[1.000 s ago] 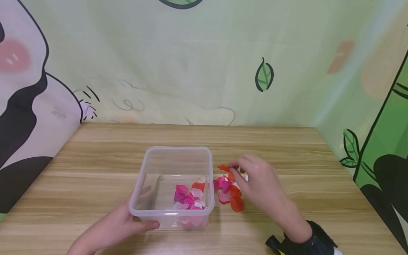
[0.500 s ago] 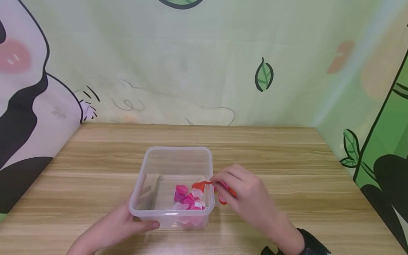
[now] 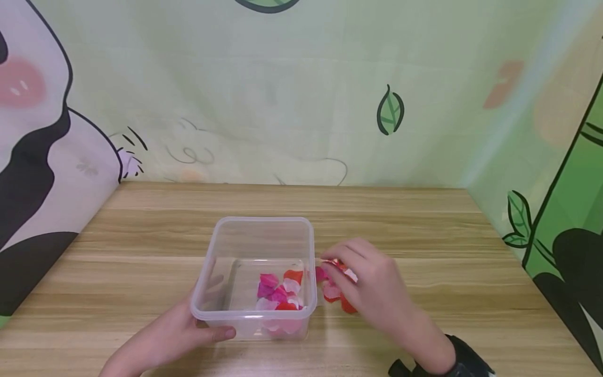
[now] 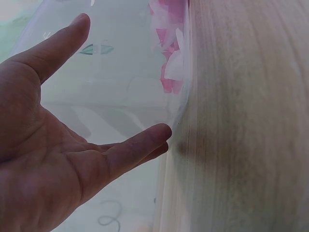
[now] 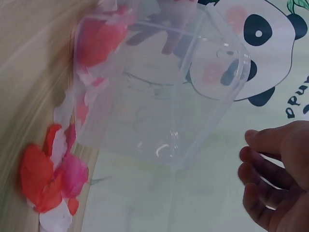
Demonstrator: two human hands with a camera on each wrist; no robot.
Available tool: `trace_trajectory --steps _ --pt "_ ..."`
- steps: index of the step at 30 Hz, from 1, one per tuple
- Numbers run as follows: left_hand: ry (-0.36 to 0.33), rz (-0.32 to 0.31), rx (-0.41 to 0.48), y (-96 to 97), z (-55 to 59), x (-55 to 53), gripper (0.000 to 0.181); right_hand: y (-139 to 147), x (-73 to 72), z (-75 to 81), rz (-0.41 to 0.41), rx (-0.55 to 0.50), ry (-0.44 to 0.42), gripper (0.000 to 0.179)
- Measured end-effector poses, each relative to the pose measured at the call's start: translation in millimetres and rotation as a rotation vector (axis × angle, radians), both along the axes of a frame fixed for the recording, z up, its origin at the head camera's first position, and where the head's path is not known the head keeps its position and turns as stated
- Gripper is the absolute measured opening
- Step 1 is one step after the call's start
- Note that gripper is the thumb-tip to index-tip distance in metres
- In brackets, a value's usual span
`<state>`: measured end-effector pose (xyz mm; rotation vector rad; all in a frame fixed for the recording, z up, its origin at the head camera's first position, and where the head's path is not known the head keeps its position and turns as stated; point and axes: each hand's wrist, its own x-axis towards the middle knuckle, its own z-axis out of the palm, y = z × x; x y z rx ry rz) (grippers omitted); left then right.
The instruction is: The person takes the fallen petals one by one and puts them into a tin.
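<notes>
A clear plastic box (image 3: 253, 314) stands on the wooden table with pink, white and red petals (image 3: 278, 295) gathered toward its right side. My left hand (image 3: 174, 331) braces its near left corner, the thumb lying along the front wall. In the left wrist view, the fingers (image 4: 140, 142) reach out straight against the box. Just right of the box, my right hand (image 3: 374, 280) hovers over a small pile of loose petals (image 3: 332, 291), partly hiding it. The right wrist view shows that hand's fingers (image 5: 265, 169) loosely bent, with nothing between them, well above the pile.
The wooden tabletop (image 3: 155, 220) runs back to a printed cloth backdrop (image 3: 282, 104) with leaves and a panda. A black strap (image 3: 464, 356) sits round the right wrist.
My right hand carried a red petal left to the box's rim and let it drop inside, near the front. It has since moved back right over the pile. The left hand stays put.
</notes>
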<state>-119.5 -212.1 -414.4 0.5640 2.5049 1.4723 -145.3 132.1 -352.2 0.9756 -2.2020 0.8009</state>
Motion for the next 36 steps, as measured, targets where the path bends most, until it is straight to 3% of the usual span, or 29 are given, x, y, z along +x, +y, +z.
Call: trace_trajectory --steps 5,11,17,23,30,36 --pt "-0.003 0.001 0.001 -0.3 -0.8 0.7 0.111 9.2 -7.3 -0.9 -0.105 0.093 -0.066 0.022" --pt "0.005 0.001 -0.004 -0.6 -1.1 0.6 0.111 15.0 -13.7 -3.6 -0.237 0.241 -0.205 0.017" --pt "-0.001 0.002 0.0 -0.5 -1.6 1.0 0.112 20.0 -24.2 -11.4 -0.301 0.434 -0.452 0.013" --pt "0.003 -0.017 0.026 -0.4 -1.4 0.5 0.113 20.8 -30.6 -21.9 -0.296 0.55 -0.675 0.011" --pt "0.008 -0.015 0.016 -0.1 -0.7 0.7 0.114 20.4 -33.8 -33.1 -0.268 0.57 -0.675 0.025" --pt "-0.002 -0.01 0.011 0.0 -0.3 0.5 0.114 20.2 -35.8 -39.6 -0.26 0.561 -0.663 0.026"
